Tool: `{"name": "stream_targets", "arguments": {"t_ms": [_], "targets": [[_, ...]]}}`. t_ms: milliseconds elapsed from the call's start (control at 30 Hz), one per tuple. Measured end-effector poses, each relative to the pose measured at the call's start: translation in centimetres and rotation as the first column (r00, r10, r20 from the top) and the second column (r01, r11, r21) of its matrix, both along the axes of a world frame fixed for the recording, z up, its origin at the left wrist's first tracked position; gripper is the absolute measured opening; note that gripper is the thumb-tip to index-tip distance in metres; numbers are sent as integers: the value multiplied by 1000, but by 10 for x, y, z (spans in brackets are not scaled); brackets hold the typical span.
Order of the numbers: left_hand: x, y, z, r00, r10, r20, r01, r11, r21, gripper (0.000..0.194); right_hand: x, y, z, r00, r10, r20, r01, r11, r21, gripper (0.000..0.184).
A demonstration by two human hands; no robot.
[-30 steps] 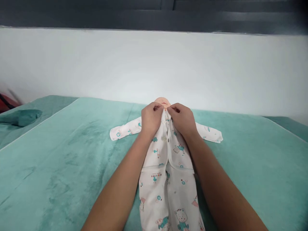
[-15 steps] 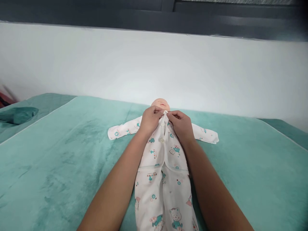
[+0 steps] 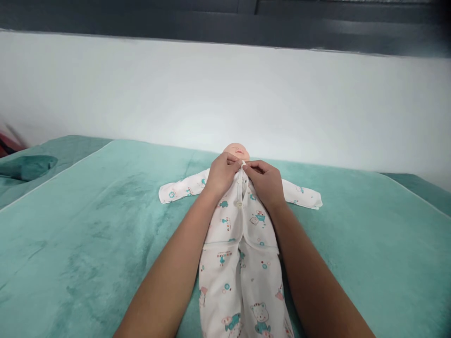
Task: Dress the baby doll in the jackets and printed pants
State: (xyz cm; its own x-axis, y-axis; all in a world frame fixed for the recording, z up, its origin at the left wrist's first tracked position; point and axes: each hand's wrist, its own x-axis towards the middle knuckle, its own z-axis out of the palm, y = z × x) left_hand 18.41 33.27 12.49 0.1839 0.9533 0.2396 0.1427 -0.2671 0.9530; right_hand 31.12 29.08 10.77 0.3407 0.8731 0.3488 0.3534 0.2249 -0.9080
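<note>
A baby doll [image 3: 237, 151] lies on its back on a teal blanket [image 3: 88, 225], dressed in a white printed sleepsuit [image 3: 239, 253] with both sleeves spread out sideways. My left hand [image 3: 221, 172] and my right hand [image 3: 267, 180] meet at the suit's collar just under the doll's chin. Each hand is closed in a pinch on one edge of the front opening at the neck. A row of small buttons runs down the chest below my fingers. Both my forearms lie along the doll's body.
A white wall [image 3: 225, 98] rises behind the bed, with a dark band above it. A folded dark teal cloth [image 3: 26, 166] lies at the far left, beside something red at the frame's edge. More teal bedding shows at the far right [image 3: 423, 188].
My hands have stayed at the collar, with small finger shifts. The view rose slightly a second ago, uncovering more of the doll's head; since then it is nearly still.
</note>
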Motion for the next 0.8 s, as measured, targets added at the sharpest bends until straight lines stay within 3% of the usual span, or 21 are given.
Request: {"name": "stream_targets", "arguments": {"t_ms": [267, 500, 700, 800], "targets": [[-2, 0, -1, 998, -29, -58, 30, 999, 10, 12, -4, -5, 5, 975, 62, 212, -77, 995, 66, 14], [-1, 5, -7, 999, -34, -3, 34, 999, 10, 14, 0, -9, -3, 968, 120, 218, -124, 992, 5, 20], [1, 0, -1, 981, -41, 187, 67, 989, -134, 14, -2, -21, -9, 968, 129, 215, -135, 991, 10, 27], [2, -1, 2, 985, -17, 174, 49, 981, -186, 12, -2, -28, -12, 976, 146, 164, -152, 988, 21, 30]]}}
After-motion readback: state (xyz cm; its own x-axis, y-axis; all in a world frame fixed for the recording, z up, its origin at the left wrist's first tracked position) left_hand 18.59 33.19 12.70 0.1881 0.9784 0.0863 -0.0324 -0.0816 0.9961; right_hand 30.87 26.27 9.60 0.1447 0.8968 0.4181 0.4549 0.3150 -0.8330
